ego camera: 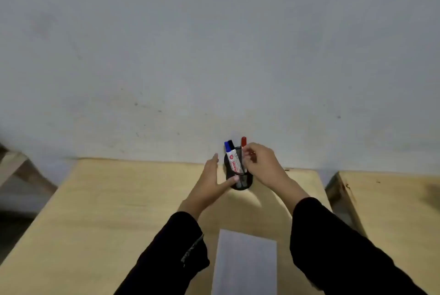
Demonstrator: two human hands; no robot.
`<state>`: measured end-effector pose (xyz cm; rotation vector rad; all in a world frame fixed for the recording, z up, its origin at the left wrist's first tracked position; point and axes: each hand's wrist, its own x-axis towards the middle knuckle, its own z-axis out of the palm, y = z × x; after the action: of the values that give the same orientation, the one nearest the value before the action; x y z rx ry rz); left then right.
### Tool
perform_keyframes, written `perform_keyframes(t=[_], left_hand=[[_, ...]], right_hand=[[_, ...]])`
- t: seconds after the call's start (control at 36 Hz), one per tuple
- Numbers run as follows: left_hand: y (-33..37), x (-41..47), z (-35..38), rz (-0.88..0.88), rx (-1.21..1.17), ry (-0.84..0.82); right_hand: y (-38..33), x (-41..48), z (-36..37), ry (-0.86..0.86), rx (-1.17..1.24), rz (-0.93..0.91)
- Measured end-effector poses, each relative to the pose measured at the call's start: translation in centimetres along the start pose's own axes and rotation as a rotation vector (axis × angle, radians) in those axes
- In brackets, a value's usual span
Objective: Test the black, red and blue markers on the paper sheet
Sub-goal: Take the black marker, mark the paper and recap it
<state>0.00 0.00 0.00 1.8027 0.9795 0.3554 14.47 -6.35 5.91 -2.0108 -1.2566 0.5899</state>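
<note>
Fingers [247,151] apparently pinch the red marker [243,141] inside holder [245,184].

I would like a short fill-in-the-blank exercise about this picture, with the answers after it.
1. The markers stand in a black mesh ____ at the far edge of the table.
2. The right hand reaches for the marker with the ____ cap.
3. The paper sheet lies ____ the two sleeves.
4. The left hand steadies the holder with its ____ against the mesh.

Answers: holder; red; between; thumb
</note>
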Motion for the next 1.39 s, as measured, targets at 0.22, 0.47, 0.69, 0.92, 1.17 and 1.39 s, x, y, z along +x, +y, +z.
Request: perform_keyframes(t=[0.22,0.47,0.69,0.92,1.17,1.39], left_hand=[[-2.1,3.1,2.6,0.108,-0.227,0.039],[-3.3,4.2,3.2,0.069,-0.302,0.048],[-3.9,4.7,3.9,0.112,-0.259,0.112],[-4.7,5.2,4.1,0.192,-0.226,0.153],[-5.6,5.7,4.3,0.222,-0.193,0.138],[-6.4,5.3,5.0,0.284,-0.217,0.176]], right_hand=[[0.8,2.3,3.0,0.025,-0.11,0.053],[0.7,3.3,4.2,-0.008,-0.204,0.052],[0.9,3.3,4.2,-0.041,-0.224,0.01],[1.6,3.4,4.0,-0.027,-0.138,-0.019],[2.0,2.6,4.7,0.078,-0.008,-0.068],[2.5,1.5,4.4,0.343,0.152,-0.225]])
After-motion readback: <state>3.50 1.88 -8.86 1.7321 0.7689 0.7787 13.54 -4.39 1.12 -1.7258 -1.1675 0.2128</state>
